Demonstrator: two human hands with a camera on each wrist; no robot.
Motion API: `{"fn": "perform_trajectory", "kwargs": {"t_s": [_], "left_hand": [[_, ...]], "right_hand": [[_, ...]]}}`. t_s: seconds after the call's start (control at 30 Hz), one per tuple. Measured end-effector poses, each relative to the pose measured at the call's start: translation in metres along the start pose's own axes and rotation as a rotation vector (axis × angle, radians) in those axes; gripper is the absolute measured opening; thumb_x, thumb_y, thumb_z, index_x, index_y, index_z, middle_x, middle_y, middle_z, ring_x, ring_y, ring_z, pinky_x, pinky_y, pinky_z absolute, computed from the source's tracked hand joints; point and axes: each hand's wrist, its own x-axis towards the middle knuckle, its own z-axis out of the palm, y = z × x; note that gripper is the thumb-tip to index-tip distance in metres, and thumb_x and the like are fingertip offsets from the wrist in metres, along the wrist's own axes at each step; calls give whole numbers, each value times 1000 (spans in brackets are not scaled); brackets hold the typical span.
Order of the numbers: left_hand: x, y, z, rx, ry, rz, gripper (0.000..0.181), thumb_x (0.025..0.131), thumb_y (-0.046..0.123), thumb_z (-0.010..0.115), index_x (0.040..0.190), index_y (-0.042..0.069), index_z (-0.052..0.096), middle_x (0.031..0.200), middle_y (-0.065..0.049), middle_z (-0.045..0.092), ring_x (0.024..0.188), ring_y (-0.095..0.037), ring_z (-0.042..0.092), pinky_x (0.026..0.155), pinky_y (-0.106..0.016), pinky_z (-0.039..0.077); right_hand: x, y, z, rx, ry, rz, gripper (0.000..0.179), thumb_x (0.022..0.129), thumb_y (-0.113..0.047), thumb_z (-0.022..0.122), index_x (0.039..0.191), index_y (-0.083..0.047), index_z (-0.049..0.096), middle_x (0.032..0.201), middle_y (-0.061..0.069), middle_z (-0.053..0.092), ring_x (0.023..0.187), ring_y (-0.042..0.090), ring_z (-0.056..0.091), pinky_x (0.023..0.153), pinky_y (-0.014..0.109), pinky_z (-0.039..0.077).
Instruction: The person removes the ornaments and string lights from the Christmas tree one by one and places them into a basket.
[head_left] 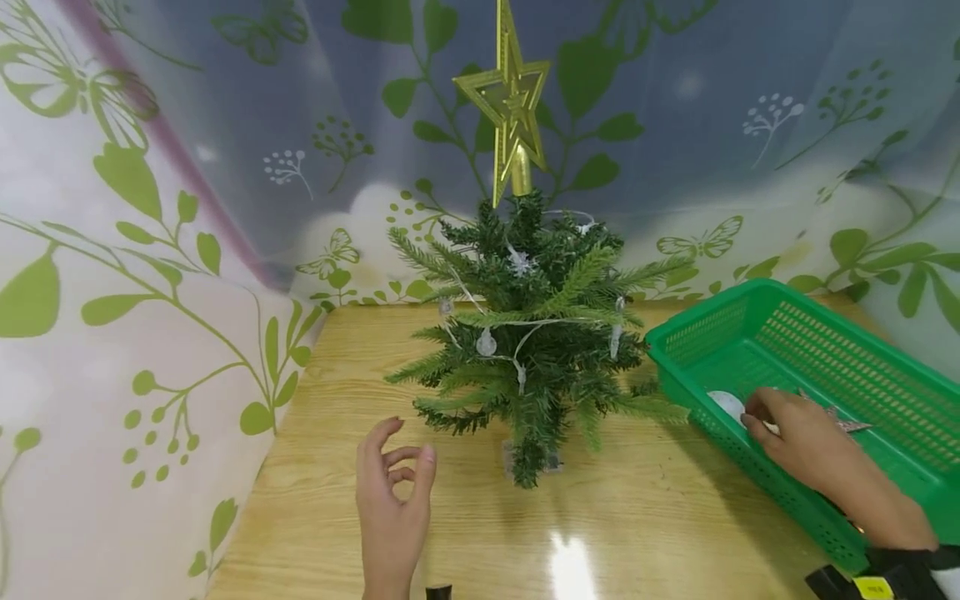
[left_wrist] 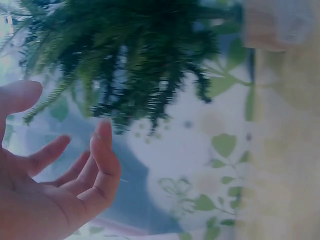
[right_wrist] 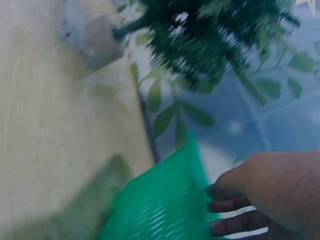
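Note:
A small artificial Christmas tree (head_left: 540, 367) stands on the table, topped by a gold star (head_left: 517, 100) and hung with a string of clear lights (head_left: 486, 342). My left hand (head_left: 396, 500) hovers at the tree's lower left, its fingers loosely bent around nothing; the left wrist view has the same hand (left_wrist: 65, 180) beneath the branches. Inside the green basket (head_left: 757, 292), my right hand (head_left: 806, 437) pinches a white ball (head_left: 724, 403) with bent fingers that partly hide it. A pinkish star ornament (head_left: 851, 423) lies beside that hand, partly covered.
The basket takes up the right side of the wooden table (head_left: 330, 375), its near left wall beside the tree's branches. Behind and to the left hangs a leaf-and-butterfly patterned curtain (head_left: 180, 350). A clear base (head_left: 553, 461) shows under the tree.

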Motion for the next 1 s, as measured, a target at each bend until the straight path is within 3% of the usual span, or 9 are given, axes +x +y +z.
{"fn": "perform_trajectory", "kwargs": {"t_s": [0.13, 0.23, 0.3, 0.47, 0.57, 0.7, 0.8, 0.9, 1.0], "left_hand": [[14, 16, 0, -128, 29, 75, 64, 92, 3, 64, 147, 8, 31, 147, -13, 31, 108, -26, 56, 74, -21, 51], [22, 26, 5, -208, 27, 99, 78, 89, 0, 65, 153, 14, 21, 156, -10, 15, 119, -29, 49, 82, -24, 49], [26, 31, 9, -234, 19, 117, 84, 89, 0, 65, 154, 16, 15, 159, -9, 7, 124, -32, 45, 86, -29, 49], [35, 39, 19, -172, -3, 173, 79, 93, 9, 63, 155, 20, 16, 161, -4, 3, 128, -34, 42, 90, -40, 46], [38, 43, 21, -109, -19, 175, 69, 95, 16, 62, 153, 22, 25, 161, -1, 4, 125, -31, 45, 88, -45, 45], [41, 49, 21, -36, -59, 155, 62, 94, 20, 64, 149, 18, 36, 161, -3, 0, 125, -31, 46, 89, -52, 46], [43, 49, 22, 17, -97, 161, 64, 92, 22, 68, 148, 12, 38, 160, -5, -5, 129, -33, 43, 97, -53, 44], [41, 49, 23, 49, -107, 178, 66, 90, 22, 71, 147, 7, 40, 160, -7, -8, 131, -35, 42, 100, -53, 42], [39, 49, 23, 64, -97, 199, 62, 89, 20, 71, 143, 3, 45, 159, -10, -6, 126, -37, 45, 95, -53, 45]], "right_hand": [[11, -28, -27, -3, 135, -115, 16, 90, -2, 65, 103, 5, 61, 97, 21, 63, 85, 40, 63, 67, 52, 51], [27, -61, -57, 27, 230, -185, 19, 90, -3, 65, 108, 4, 61, 102, 21, 63, 89, 39, 61, 71, 53, 49], [38, -87, -78, 75, 277, -209, 20, 93, -6, 63, 112, 1, 61, 105, 18, 64, 91, 35, 61, 74, 45, 49], [68, -152, -131, 250, 339, -234, 24, 101, -17, 51, 120, -7, 63, 112, 9, 66, 101, 26, 61, 80, 19, 43], [88, -184, -156, 312, 336, -250, 31, 103, -28, 47, 124, -10, 62, 117, 7, 65, 108, 25, 60, 91, 28, 45], [113, -220, -173, 256, 298, -170, 54, 94, -55, 52, 133, -18, 56, 123, 4, 63, 111, 24, 59, 91, 47, 45], [126, -245, -176, 156, 283, -92, 78, 83, -73, 52, 141, -21, 49, 127, 4, 62, 113, 23, 58, 90, 47, 47], [135, -265, -174, 53, 269, -54, 94, 78, -80, 49, 146, -16, 43, 124, 11, 63, 108, 29, 60, 87, 50, 49], [140, -279, -171, -57, 250, -31, 99, 77, -80, 51, 147, -10, 41, 110, 17, 65, 89, 33, 62, 73, 48, 51]]}}
